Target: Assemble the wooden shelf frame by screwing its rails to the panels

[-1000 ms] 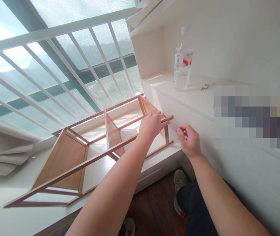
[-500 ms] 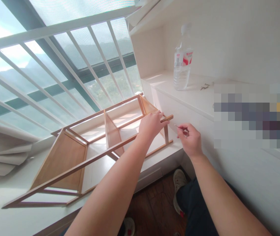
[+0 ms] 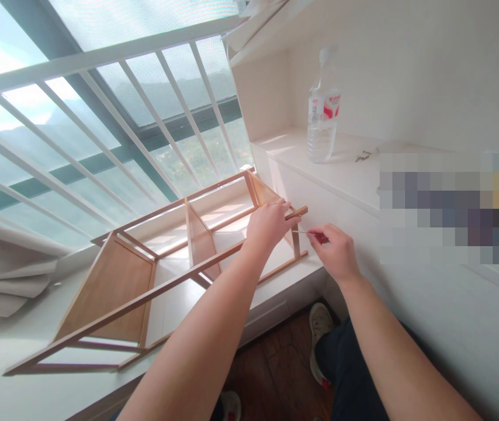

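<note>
A wooden shelf frame (image 3: 148, 295) lies on its side on the white window ledge, with wooden panels set across it. My left hand (image 3: 269, 222) is closed around the right end of its near upper rail. Close by, my right hand (image 3: 335, 248) pinches a thin metal tool (image 3: 301, 232) with a slim straight shaft. The shaft points left toward the short crosspiece just below the rail's end. Fingers hide the tool's other end, so whether it is a hex key or a screwdriver I cannot tell.
On the white shelf to the right stand a clear water bottle (image 3: 322, 117) and several small screws (image 3: 363, 156). A blurred-out patch (image 3: 455, 207) covers things farther right. White railings (image 3: 179, 99) run along the window behind the frame. A grey curtain (image 3: 8, 269) hangs at left.
My right hand has shifted slightly left and turned, bringing the thin metal tool level and its tip nearer the frame's crosspiece. My left hand stays on the rail.
</note>
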`<action>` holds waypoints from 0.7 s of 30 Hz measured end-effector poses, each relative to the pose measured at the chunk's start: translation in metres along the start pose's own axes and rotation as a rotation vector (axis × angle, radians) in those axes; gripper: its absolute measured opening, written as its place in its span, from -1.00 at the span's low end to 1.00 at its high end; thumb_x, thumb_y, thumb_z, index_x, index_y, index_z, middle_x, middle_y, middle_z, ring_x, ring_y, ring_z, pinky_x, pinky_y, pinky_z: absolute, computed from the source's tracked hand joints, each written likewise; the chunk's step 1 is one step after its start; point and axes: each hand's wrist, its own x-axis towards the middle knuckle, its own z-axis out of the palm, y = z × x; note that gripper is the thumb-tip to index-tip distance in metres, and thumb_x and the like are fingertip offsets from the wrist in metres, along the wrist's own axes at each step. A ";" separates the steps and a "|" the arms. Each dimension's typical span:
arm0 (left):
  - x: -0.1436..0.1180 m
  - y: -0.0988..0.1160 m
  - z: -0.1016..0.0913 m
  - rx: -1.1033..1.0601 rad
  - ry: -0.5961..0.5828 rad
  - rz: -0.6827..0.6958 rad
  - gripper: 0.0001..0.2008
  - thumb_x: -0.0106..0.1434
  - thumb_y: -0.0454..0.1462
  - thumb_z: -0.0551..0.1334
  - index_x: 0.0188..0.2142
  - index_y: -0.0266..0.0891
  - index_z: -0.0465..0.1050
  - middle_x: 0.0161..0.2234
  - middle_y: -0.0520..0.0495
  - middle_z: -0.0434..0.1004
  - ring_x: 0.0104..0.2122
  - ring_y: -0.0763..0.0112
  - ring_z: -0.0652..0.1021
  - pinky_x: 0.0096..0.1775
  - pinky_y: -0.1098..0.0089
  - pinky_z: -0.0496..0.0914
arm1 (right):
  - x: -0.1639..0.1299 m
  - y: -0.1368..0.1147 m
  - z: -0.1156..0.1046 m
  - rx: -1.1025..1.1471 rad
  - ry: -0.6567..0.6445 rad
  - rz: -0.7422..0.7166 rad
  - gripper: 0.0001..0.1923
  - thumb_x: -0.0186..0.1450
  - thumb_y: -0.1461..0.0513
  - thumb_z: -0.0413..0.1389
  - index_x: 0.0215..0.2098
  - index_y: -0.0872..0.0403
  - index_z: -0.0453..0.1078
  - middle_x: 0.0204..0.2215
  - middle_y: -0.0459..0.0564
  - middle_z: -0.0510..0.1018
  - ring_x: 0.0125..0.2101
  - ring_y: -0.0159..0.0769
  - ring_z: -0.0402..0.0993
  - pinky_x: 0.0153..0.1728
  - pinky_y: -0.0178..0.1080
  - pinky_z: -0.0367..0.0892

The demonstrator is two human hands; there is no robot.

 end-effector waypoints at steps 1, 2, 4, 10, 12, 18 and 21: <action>0.000 0.000 0.000 0.001 -0.001 0.000 -0.60 0.35 0.04 0.27 0.07 -0.03 0.57 0.10 -0.06 0.63 0.00 0.06 0.63 -0.06 0.22 0.50 | 0.000 0.000 0.000 0.009 -0.004 0.011 -0.77 0.44 0.06 0.15 -0.26 0.02 0.52 -0.36 0.00 0.60 -0.40 -0.21 0.53 -0.30 -0.12 0.52; 0.000 0.000 -0.001 0.003 -0.001 -0.001 -0.60 0.35 0.05 0.27 0.08 -0.03 0.57 0.10 -0.06 0.62 0.01 0.06 0.62 -0.05 0.23 0.49 | 0.000 -0.001 0.000 0.017 -0.006 0.023 -0.74 0.44 0.03 0.15 -0.26 0.01 0.52 -0.36 0.01 0.60 -0.39 -0.20 0.54 -0.30 -0.12 0.53; 0.000 0.000 -0.001 0.008 -0.003 -0.004 -0.59 0.35 0.05 0.27 0.08 -0.02 0.57 0.09 -0.06 0.63 0.01 0.06 0.62 -0.04 0.23 0.49 | -0.001 -0.002 0.000 0.030 0.000 0.051 -0.70 0.44 -0.01 0.14 -0.27 0.01 0.51 -0.36 0.01 0.61 -0.40 -0.21 0.54 -0.31 -0.13 0.53; -0.001 0.000 0.000 0.029 0.001 0.009 -0.59 0.37 0.05 0.25 0.10 -0.03 0.56 0.15 -0.05 0.59 -0.01 0.07 0.62 -0.05 0.23 0.49 | -0.001 -0.005 -0.002 0.074 0.101 0.111 -0.71 0.44 0.00 0.13 -0.28 0.02 0.49 -0.40 -0.03 0.60 -0.44 -0.25 0.54 -0.32 -0.18 0.52; -0.001 -0.001 0.001 0.030 0.010 0.016 -0.58 0.37 0.06 0.25 0.10 -0.04 0.56 0.15 -0.05 0.59 0.00 0.08 0.62 -0.05 0.23 0.49 | -0.002 -0.004 -0.003 0.080 0.131 0.125 -0.71 0.44 0.00 0.12 -0.27 0.02 0.48 -0.40 -0.04 0.59 -0.45 -0.26 0.53 -0.30 -0.17 0.52; 0.000 -0.002 0.003 0.035 0.019 0.015 -0.57 0.37 0.07 0.25 0.10 -0.04 0.56 0.13 -0.06 0.61 -0.01 0.07 0.63 -0.06 0.23 0.48 | -0.005 0.001 0.000 0.099 0.108 0.157 -0.69 0.47 -0.03 0.06 -0.21 0.02 0.41 -0.37 -0.04 0.57 -0.42 -0.27 0.52 -0.31 -0.19 0.50; 0.000 -0.002 0.003 0.036 0.020 0.012 -0.56 0.36 0.08 0.25 0.11 -0.03 0.56 0.16 -0.03 0.59 0.00 0.08 0.63 -0.05 0.24 0.48 | -0.004 0.001 0.003 0.108 0.079 0.150 -0.69 0.49 -0.03 0.03 -0.21 0.00 0.37 -0.38 -0.05 0.56 -0.41 -0.27 0.52 -0.34 -0.21 0.50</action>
